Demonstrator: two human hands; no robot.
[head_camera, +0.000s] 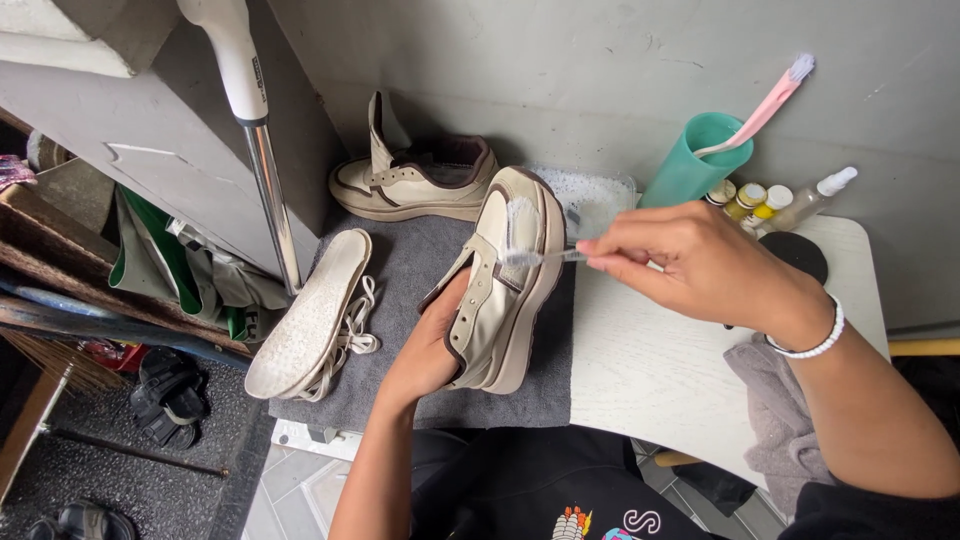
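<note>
My left hand (425, 345) is tucked inside a cream and brown sneaker (505, 285), holding it tilted on its side over a grey towel (410, 260). My right hand (690, 260), with a white bead bracelet at the wrist, grips a clear toothbrush (530, 250). Its white bristles rest against the sneaker's toe, near the sole edge. The matching second sneaker (420, 180) stands upright at the back of the towel, its tongue pulled up.
Insoles (310, 315) and white laces (355, 325) lie at the towel's left. A teal cup (695, 160) with a pink toothbrush (765, 105), small bottles (765, 200), a dark round lid (795, 250) and a grey cloth (775, 400) sit on the white table (650, 370). A metal pole (270, 190) stands left.
</note>
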